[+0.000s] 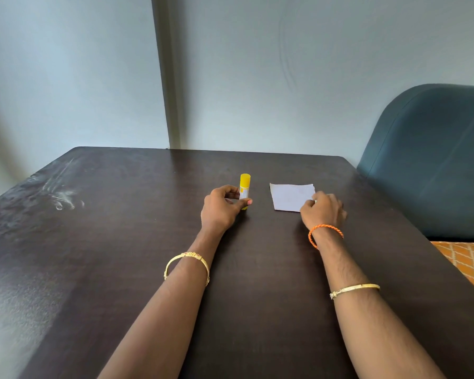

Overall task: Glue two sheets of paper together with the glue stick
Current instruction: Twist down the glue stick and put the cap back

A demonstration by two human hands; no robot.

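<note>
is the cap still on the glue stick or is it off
On. The yellow cap sits on top of the upright glue stick, which the left hand grips low down.

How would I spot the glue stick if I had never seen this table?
Start at the dark table against the pale wall. Near its middle the left hand grips a small upright tube. That is the glue stick: bright yellow, capped, left of the flat white paper.

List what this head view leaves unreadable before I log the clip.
- Paper: one sheet or two stacked, edges too thin to tell.
- Glue stick: label print too small; lower body hidden by left hand.
- Right hand: its fingers at the paper's edge face away, so the grip is unclear.
</note>
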